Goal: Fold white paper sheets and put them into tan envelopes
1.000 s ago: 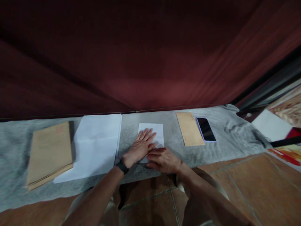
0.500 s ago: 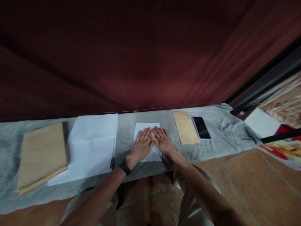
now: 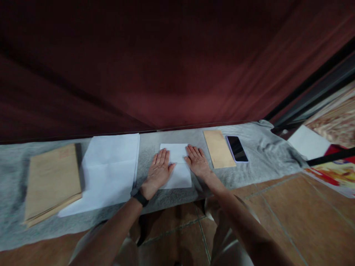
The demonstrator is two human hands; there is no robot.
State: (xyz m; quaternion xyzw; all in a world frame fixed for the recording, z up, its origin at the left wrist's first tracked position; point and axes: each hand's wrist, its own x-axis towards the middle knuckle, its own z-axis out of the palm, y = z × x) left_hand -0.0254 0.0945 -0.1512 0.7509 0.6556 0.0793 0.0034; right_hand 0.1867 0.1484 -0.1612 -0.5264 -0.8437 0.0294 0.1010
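A small white sheet of paper lies flat in front of me on a grey cloth, with a crease line across it. My left hand rests flat over its left edge, fingers stretched out and thumb pointing inward. Over the right edge lies my right hand, also flat with its fingers extended. Both hands are open and touch the paper without gripping it. To the right of my right hand is a single tan envelope.
A phone lies beyond the envelope. Left of me are a stack of large white sheets and a pile of brown envelopes. The grey cloth covers the narrow surface, and a dark red curtain hangs behind it.
My hands have slid apart from the middle of the white paper to its left and right edges, uncovering the centre. The paper has stayed in nearly the same place.
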